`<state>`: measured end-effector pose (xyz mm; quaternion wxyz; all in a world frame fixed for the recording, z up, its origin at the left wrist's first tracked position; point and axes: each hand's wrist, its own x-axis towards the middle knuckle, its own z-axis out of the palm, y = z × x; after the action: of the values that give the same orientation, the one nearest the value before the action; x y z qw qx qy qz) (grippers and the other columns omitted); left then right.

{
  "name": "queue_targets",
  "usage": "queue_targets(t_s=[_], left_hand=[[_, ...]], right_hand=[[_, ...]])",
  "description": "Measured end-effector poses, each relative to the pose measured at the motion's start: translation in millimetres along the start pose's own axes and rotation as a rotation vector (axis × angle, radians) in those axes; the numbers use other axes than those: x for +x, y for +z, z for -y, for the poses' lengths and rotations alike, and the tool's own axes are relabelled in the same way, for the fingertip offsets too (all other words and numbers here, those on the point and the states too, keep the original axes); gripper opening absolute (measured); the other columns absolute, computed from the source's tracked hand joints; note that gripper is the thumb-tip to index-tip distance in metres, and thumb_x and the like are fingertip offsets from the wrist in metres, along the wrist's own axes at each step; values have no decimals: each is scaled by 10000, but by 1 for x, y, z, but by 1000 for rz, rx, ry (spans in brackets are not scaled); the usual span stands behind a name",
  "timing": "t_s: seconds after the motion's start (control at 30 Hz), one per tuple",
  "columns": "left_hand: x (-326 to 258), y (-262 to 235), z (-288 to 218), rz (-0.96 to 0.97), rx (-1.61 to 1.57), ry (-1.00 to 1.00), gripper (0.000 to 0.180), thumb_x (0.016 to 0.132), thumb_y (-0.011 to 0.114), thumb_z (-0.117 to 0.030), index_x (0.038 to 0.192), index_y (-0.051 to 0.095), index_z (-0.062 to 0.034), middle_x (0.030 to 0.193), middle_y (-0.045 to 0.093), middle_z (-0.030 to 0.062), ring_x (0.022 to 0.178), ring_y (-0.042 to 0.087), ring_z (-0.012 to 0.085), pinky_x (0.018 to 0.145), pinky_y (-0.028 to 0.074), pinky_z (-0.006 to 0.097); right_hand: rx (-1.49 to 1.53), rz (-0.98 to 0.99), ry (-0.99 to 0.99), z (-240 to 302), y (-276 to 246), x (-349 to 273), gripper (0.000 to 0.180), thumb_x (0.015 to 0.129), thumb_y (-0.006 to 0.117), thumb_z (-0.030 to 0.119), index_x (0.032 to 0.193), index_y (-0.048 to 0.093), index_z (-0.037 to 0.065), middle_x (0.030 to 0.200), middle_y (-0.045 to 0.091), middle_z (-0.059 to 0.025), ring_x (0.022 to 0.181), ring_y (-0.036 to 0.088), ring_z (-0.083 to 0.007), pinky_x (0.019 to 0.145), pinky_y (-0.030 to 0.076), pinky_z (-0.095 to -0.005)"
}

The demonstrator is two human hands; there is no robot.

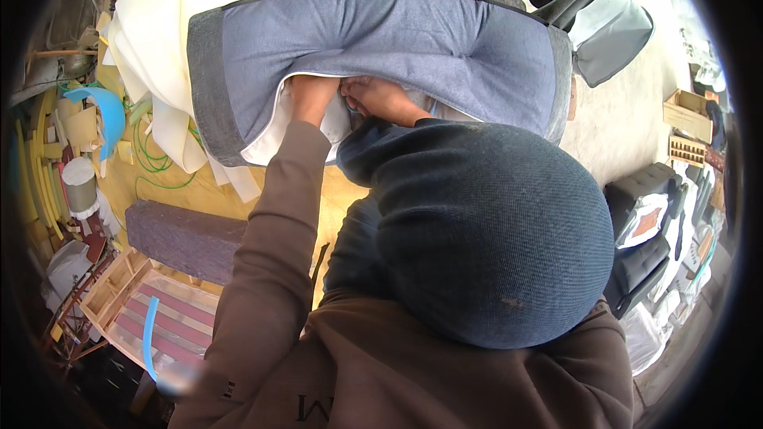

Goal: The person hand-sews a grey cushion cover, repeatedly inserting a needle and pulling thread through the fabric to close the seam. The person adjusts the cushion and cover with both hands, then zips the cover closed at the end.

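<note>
A grey-blue cushion cover [381,28] with dark grey end panels lies in front of me, dimpled on top. Its near side gapes, with a pale edge and white filling or lining [268,129] showing. My left hand [312,97] reaches into this gap; its fingers are hidden under the cloth. Beside it, my right hand [383,100] has its fingers curled in at the edge of the opening and seems to grip the cover there. A large rounded form in dark blue ribbed cloth [501,230] fills the near right and hides my right forearm.
Pale foam sheets [151,24] and offcuts pile up at the left, near a green cord [155,160]. A purple-grey padded block [183,238] and a wooden frame [107,294] stand near left. Black upholstered pieces [640,226] sit at the right, a grey-and-black cover [608,28] at far right.
</note>
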<state>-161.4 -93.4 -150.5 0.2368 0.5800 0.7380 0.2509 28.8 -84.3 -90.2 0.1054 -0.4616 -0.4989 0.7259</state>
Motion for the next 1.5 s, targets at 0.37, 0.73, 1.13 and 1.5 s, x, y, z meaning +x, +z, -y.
queue_targets(t_s=[0.37,0.73,1.13,1.5], left_hand=[[-29,7,6,84,-962,-592,317,995,786,-186,1237,743,15,1223,746,106,1060,724,214,833,620,363],[-15,-25,-15,386,-89,-304,542,973,645,-519,1328,764,-128,1426,719,189,1377,631,375,1152,451,480],[-31,25,11,69,547,212,283,947,670,-269,1084,839,-88,1063,811,134,1048,766,331,910,604,446],[-30,3,-28,182,39,-315,370,1064,574,-351,1256,763,-98,1287,756,176,1198,709,411,1020,566,497]], right_hand=[[-51,205,67,5,-6,12,170,1035,651,231,1008,703,71,730,614,-32,559,529,-134,571,433,-310],[-207,135,57,9,-39,20,192,1061,623,176,960,731,53,785,643,-18,592,555,-129,569,458,-301],[-408,-75,-1,4,-38,42,241,1090,672,302,1069,756,77,906,735,-25,679,647,-111,613,486,-263],[-487,-40,-87,-11,-44,59,247,1091,670,306,1077,756,75,913,739,-28,686,654,-114,616,490,-265]])
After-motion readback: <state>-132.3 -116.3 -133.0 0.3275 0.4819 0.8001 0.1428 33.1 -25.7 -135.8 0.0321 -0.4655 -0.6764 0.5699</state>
